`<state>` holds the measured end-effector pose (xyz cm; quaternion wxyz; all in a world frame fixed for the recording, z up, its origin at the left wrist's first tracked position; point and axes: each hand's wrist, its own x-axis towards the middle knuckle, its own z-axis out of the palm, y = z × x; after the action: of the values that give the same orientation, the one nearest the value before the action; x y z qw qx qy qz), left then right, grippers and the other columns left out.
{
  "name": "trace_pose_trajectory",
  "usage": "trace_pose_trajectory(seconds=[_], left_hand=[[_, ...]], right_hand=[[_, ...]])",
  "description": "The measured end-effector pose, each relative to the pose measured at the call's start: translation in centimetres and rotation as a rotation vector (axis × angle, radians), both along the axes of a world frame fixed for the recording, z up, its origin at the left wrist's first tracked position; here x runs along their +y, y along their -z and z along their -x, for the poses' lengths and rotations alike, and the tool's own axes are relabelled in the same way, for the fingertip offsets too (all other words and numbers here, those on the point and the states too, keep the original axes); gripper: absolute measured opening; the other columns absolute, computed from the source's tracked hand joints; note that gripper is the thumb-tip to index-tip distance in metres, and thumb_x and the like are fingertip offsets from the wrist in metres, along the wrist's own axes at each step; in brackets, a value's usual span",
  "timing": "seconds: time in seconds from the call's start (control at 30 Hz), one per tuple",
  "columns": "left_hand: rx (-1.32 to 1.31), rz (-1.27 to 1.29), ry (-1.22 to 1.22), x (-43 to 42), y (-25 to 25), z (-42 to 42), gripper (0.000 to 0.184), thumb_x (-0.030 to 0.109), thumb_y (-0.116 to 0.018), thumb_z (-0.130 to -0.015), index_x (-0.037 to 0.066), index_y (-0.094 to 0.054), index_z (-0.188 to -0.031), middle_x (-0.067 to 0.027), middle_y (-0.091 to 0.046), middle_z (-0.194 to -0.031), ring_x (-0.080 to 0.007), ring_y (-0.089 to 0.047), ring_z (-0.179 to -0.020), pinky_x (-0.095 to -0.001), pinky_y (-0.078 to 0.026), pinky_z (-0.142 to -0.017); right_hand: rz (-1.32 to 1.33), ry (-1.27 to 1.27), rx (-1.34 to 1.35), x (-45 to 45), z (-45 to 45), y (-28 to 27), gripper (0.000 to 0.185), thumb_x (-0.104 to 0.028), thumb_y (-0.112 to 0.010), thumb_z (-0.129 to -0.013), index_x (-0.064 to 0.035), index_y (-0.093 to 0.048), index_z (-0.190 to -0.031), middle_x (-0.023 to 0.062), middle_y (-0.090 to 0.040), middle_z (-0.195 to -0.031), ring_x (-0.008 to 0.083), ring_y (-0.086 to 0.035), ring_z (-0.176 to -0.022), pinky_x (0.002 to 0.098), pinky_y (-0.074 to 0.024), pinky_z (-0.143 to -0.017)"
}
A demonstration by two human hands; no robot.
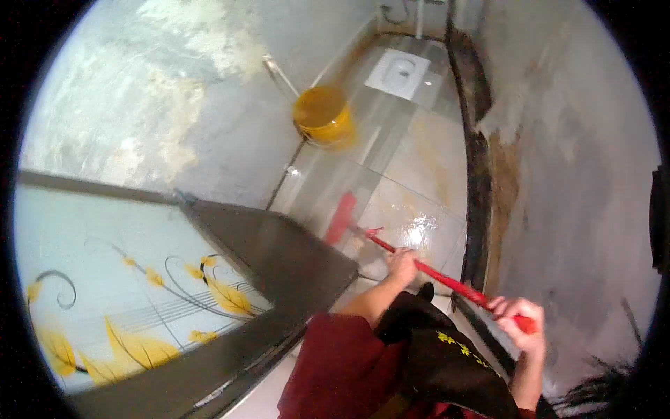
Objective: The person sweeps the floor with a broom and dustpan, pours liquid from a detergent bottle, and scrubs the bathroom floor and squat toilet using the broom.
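Your left hand [403, 264] and right hand [518, 321] have fingers clamped partway along and near the end of the brush [447, 280], its head [341, 218] at the wet floor [427, 150]; expect it light, stiff, possibly slippery, and grip there.

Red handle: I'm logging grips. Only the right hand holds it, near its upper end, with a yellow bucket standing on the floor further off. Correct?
No: in the head view, the left hand also grips the red handle, further down. The right hand is near its upper end, the yellow bucket on the floor.
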<state>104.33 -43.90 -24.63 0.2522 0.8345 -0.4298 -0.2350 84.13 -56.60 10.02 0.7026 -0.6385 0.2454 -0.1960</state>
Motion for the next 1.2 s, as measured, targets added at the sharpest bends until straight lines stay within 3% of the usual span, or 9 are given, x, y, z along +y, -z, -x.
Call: trace_pose_trajectory(seconds=[0.07, 0.17, 0.33, 0.6, 0.8, 0.87, 1.0, 1.13, 1.2], left_hand=[[0.114, 0.101, 0.115, -2.0, -6.1, 4.0, 0.029, 0.037, -0.064, -0.075, 0.008, -0.062, -0.071, -0.011, -0.06, -0.086, -0.0331, -0.053, -0.089, -0.0404, -0.043, -0.078], [0.233, -0.043, 0.365, -3.4, -11.8, 8.2, 0.036, 0.042, -0.056, -0.08, 0.008, -0.062, -0.072, -0.0081, -0.061, -0.081, -0.0266, -0.055, -0.089, -0.0478, -0.033, -0.082], [0.261, 0.083, 0.569, -0.8, -12.0, 10.7, 0.029, 0.036, -0.057, -0.081, 0.009, -0.062, -0.073, -0.0067, -0.061, -0.083, -0.0252, -0.054, -0.092, -0.0469, -0.029, -0.087], [0.06, -0.015, 0.212, 7.5, -6.5, 6.5, 0.022, 0.03, -0.061, -0.076, 0.009, -0.062, -0.072, -0.0065, -0.059, -0.083, -0.0266, -0.051, -0.092, -0.0488, -0.03, -0.085], [0.138, 0.185, 0.55, 11.6, -8.2, 20.8, 0.023, 0.032, -0.06, -0.078, 0.011, -0.062, -0.071, -0.0067, -0.06, -0.082, -0.0249, -0.053, -0.088, -0.0479, -0.029, -0.084], [0.108, 0.071, 0.833, 12.8, -9.6, 24.6, 0.025, 0.036, -0.059, -0.079, 0.012, -0.063, -0.071, -0.0065, -0.061, -0.081, -0.0248, -0.054, -0.086, -0.0461, -0.03, -0.085], [0.088, 0.215, 1.049, 17.9, -11.6, 32.2, 0.025, 0.034, -0.057, -0.08, 0.011, -0.062, -0.073, -0.0074, -0.062, -0.078, -0.0255, -0.056, -0.083, -0.0409, -0.036, -0.079], [0.086, 0.226, 1.289, 25.1, -14.2, 41.2, 0.016, 0.025, -0.057, -0.077, 0.01, -0.061, -0.074, -0.0078, -0.062, -0.079, -0.0265, -0.057, -0.082, -0.0391, -0.04, -0.074], [0.258, 0.301, 1.339, 28.8, -14.0, 43.3, 0.031, 0.039, -0.056, -0.08, 0.01, -0.057, -0.069, -0.0083, -0.06, -0.073, -0.0269, -0.056, -0.08, -0.0374, -0.039, -0.073]], right_hand=[[0.033, 0.16, 0.065, 0.8, 2.1, -4.1, 0.016, -0.003, -0.067, -0.07, 0.0007, -0.052, -0.065, 0.01, -0.057, -0.067, 0.0229, -0.057, -0.069, 0.0454, -0.0465, -0.078], [0.197, 0.272, 0.156, 3.7, 5.0, -8.6, 0.018, -0.012, -0.062, -0.074, -0.0023, -0.048, -0.066, 0.0097, -0.054, -0.063, 0.0215, -0.053, -0.063, 0.0416, -0.0458, -0.074], [0.208, 0.602, 0.163, 10.5, 12.2, -8.7, 0.035, -0.027, -0.065, -0.08, -0.0079, -0.04, -0.068, 0.0069, -0.05, -0.061, 0.0208, -0.051, -0.064, 0.0397, -0.0439, -0.073], [0.029, 0.322, 0.074, 13.5, 8.4, -1.7, 0.017, -0.011, -0.066, -0.069, -0.0017, -0.052, -0.068, 0.0123, -0.059, -0.07, 0.0284, -0.059, -0.073, 0.0454, -0.0451, -0.079], [0.247, 0.647, 0.131, 26.3, 21.9, -4.7, 0.018, -0.013, -0.06, -0.074, -0.0025, -0.047, -0.067, 0.0119, -0.056, -0.067, 0.0257, -0.057, -0.072, 0.0442, -0.0443, -0.081], [0.285, 0.831, 0.228, 31.2, 28.1, -3.4, 0.03, -0.026, -0.062, -0.08, -0.0048, -0.043, -0.069, 0.0101, -0.053, -0.065, 0.024, -0.055, -0.069, 0.0447, -0.0435, -0.079], [0.492, 0.985, 0.155, 44.6, 42.7, -0.8, 0.031, -0.032, -0.064, -0.079, -0.0105, -0.043, -0.07, 0.0094, -0.055, -0.067, 0.0223, -0.054, -0.066, 0.0421, -0.0454, -0.071], [0.496, 0.91, -0.141, 56.3, 50.6, -5.4, 0.018, -0.026, -0.048, -0.086, -0.0084, -0.05, -0.081, 0.0083, -0.054, -0.077, 0.0217, -0.051, -0.067, 0.0364, -0.0434, -0.062], [0.515, 0.971, -0.174, 59.6, 50.6, -7.0, 0.018, -0.026, -0.049, -0.086, -0.0085, -0.05, -0.081, 0.0079, -0.053, -0.076, 0.0214, -0.05, -0.067, 0.0363, -0.0434, -0.062]])
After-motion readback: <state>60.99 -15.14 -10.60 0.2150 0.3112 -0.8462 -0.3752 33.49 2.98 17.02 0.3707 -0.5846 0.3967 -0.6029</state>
